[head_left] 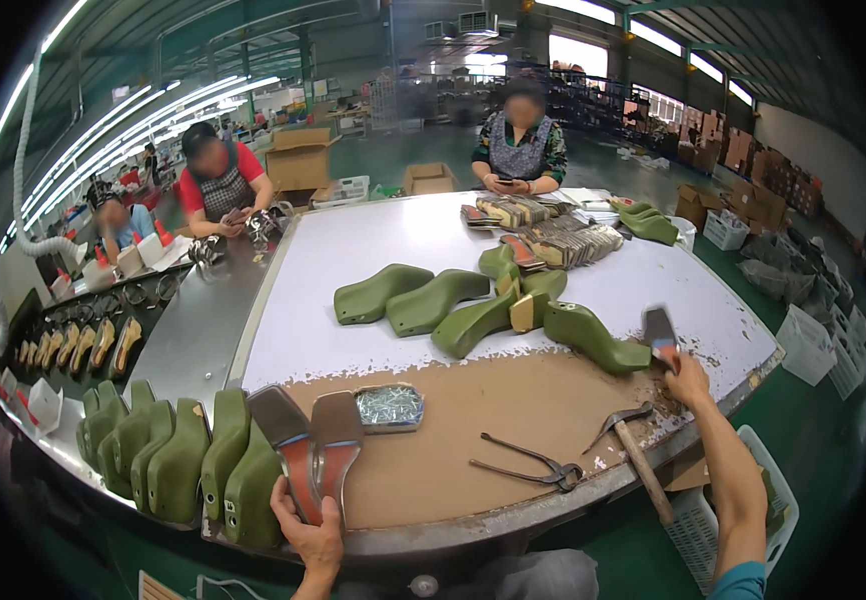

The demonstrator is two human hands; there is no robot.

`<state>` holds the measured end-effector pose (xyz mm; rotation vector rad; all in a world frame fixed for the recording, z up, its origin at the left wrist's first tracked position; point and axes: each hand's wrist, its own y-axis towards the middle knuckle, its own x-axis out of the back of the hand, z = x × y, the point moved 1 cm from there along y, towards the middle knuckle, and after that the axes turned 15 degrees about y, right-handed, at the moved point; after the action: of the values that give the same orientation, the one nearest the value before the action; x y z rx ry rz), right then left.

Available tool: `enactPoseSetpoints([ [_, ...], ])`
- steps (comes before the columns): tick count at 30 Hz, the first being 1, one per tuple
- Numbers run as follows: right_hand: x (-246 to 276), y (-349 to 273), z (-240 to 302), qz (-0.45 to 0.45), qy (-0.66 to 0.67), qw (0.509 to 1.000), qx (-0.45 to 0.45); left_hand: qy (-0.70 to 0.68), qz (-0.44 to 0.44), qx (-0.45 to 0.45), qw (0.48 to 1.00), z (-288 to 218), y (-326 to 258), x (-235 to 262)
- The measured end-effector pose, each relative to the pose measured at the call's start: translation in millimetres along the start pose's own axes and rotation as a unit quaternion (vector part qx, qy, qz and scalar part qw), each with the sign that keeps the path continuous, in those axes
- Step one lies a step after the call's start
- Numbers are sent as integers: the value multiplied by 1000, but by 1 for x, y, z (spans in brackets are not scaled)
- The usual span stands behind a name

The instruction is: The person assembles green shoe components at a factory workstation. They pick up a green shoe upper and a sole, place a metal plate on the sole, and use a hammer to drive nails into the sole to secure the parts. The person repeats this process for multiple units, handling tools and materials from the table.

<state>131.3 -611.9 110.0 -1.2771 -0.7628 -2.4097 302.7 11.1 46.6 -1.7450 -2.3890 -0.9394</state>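
Note:
My left hand [313, 535] is closed around the lower ends of two shoe insoles [336, 425], grey at the broad end and orange-red below. They stand fanned at the near left table edge, beside a row of green shoe lasts [177, 460]. Over at the right, my right hand [689, 380] grips another insole [659, 328] by its orange end, grey end upward. Close to that hand lies a green shoe last [593, 338]. A hammer [641, 465] with a wooden handle rests below it, handle over the table edge. Metal pincers [538, 468] lie left of the hammer.
A dish of small nails [390, 408] sits near the insoles. More green lasts [383, 292] and stacked insoles [563, 242] occupy the middle and back. One co-worker [523, 145] stands across the table, another [221, 180] at the left. White plastic crates [805, 343] stand on the right floor.

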Motion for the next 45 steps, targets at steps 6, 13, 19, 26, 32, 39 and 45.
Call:
enactPoseSetpoints([
  [6, -65, 6, 117, -125, 69, 940, 309, -5, 116, 74, 990, -19, 6, 8],
  [13, -168, -22, 362, 32, 247, 878, 409, 143, 81, -50, 985, -15, 11, 6],
  [19, -249, 1, 449, 123, 143, 942, 276, 118, 141, -34, 982, -17, 16, 13],
  [26, -258, -36, 431, 138, 87, 929, 333, 46, 156, 46, 986, -23, 7, 14],
  [32, -200, -66, 349, 190, 131, 881, 413, 189, 166, -105, 962, -37, 5, 16],
  [39, -137, -99, 295, 165, 262, 909, 280, 369, 265, -214, 865, -75, 33, 37],
  [45, -142, -93, 296, 261, 177, 942, 117, 297, 360, -87, 880, -88, 60, 38],
])
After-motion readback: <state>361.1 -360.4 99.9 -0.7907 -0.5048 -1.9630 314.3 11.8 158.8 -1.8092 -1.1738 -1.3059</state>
